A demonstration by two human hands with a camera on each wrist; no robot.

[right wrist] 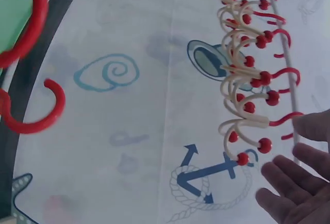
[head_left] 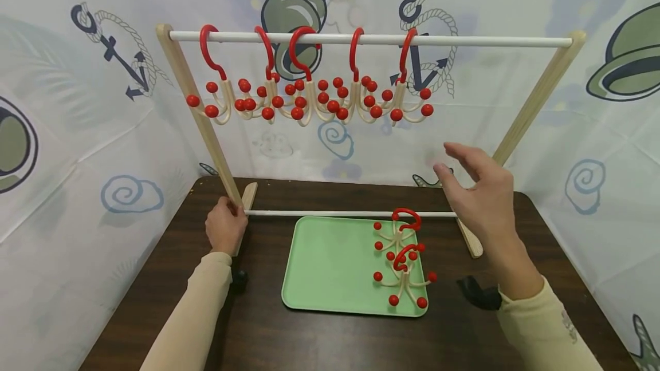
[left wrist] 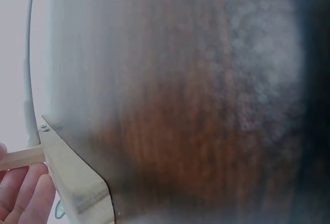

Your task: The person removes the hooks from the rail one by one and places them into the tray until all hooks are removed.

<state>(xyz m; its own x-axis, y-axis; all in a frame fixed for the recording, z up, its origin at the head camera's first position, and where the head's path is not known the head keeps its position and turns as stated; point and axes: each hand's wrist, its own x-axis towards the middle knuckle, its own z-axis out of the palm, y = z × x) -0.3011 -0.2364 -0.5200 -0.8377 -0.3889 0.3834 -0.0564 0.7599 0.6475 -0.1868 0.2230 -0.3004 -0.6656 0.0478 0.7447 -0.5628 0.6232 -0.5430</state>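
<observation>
My left hand [head_left: 226, 227] grips the left wooden post [head_left: 210, 133] of a rack near its foot; the left wrist view shows fingers [left wrist: 36, 193] curled around the wood. My right hand [head_left: 482, 190] is raised in the air with nothing in it, thumb and fingers apart, below and right of the hung hangers. Several red-hooked hangers with pale, red-tipped arms hang from the white top rail [head_left: 490, 42], the rightmost hanger [head_left: 399, 96] just right of the middle. On the green tray [head_left: 330, 262] two more hangers lie at the right side, one nearer [head_left: 405, 280] and one behind it [head_left: 397, 238].
A white lower bar [head_left: 319, 213] runs between the posts behind the tray. The right post [head_left: 536, 102] leans outward above its wooden foot [head_left: 470, 239]. Everything stands on a dark wooden table [head_left: 350, 342], with a printed cloth [head_left: 154, 147] behind and at the sides.
</observation>
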